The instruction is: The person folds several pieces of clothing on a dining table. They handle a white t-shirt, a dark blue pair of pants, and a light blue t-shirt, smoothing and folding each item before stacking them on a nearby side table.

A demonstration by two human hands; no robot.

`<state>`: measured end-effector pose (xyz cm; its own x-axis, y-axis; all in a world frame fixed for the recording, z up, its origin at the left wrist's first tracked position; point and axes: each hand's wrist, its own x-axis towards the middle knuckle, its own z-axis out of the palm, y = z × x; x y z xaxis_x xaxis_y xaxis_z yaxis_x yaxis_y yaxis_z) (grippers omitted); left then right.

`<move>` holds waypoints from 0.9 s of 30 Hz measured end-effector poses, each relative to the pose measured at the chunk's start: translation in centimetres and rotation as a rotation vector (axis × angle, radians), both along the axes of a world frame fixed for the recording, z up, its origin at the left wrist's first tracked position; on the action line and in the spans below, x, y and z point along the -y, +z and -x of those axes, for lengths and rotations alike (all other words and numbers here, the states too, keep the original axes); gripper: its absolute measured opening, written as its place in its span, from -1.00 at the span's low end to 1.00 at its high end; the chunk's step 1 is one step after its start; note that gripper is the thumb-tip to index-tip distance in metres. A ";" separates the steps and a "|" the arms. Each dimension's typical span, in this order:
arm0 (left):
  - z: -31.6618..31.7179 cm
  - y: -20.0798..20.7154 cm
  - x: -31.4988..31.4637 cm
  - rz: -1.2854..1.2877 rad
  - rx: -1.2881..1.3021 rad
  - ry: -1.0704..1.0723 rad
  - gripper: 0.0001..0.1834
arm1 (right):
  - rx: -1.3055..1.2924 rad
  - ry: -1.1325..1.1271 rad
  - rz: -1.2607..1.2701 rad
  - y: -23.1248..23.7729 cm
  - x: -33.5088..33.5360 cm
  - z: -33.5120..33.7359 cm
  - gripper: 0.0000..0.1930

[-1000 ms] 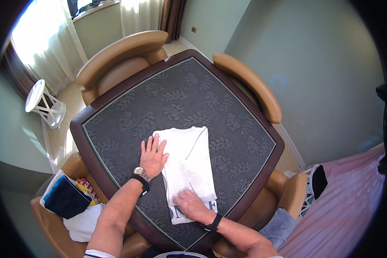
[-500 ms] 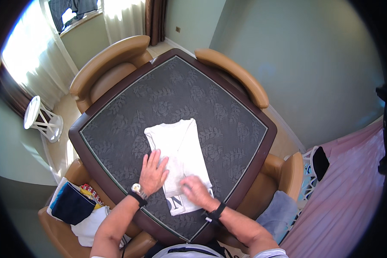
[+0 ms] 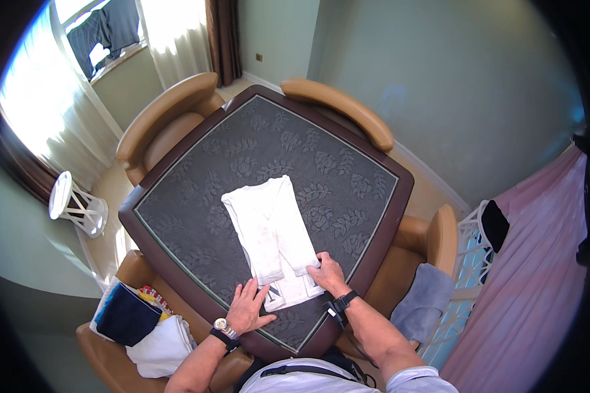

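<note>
A white shirt (image 3: 269, 223) lies on the dark patterned table with its sides and sleeves folded inward. Dark printing shows on the strip below the sleeve ends. My left hand (image 3: 245, 309) is open, fingers apart, its fingertips at the shirt's lower left edge and its thumb over the tabletop. At the lower right edge, my right hand (image 3: 330, 274) has its fingers bent and closed on the cloth beside a sleeve end. The fingertips there are partly hidden.
The square table (image 3: 396, 216) has a raised brown rim. Tan chairs surround it; the near left chair (image 3: 105, 354) bears folded clothes (image 3: 130, 322), the right one a grey-blue cloth (image 3: 421, 302). A white stool (image 3: 78, 206) stands left, and pink fabric (image 3: 505, 275) hangs right.
My left hand has moved down from the shirt's left side to its lower corner. My right hand has shifted from over the sleeve to the lower right edge. The camera view has shifted slightly.
</note>
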<state>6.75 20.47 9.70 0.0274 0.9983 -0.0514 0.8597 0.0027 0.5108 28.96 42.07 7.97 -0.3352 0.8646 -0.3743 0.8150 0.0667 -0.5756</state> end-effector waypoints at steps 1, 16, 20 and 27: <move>0.1 0.2 0.1 0.025 -0.030 -0.014 0.06 | -0.004 -0.004 -0.005 0.1 0.4 -0.1 -0.35; -0.3 -2.9 0.4 -0.312 -0.063 0.118 -0.68 | -0.123 -0.106 0.123 -1.1 3.4 -2.9 -0.33; -0.1 -1.6 1.6 -0.331 -0.025 0.096 -0.72 | -0.137 -0.135 0.255 -0.9 4.7 -3.8 -0.35; -1.3 0.4 8.3 -0.294 -0.022 0.040 -0.76 | -0.068 -0.020 0.398 0.6 11.2 -6.5 -0.33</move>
<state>8.10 12.21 10.09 -0.0105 0.9707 0.2400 0.8730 -0.1081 0.4756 35.45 30.83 8.55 -0.3558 0.6628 -0.6589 0.7728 -0.1878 -0.6062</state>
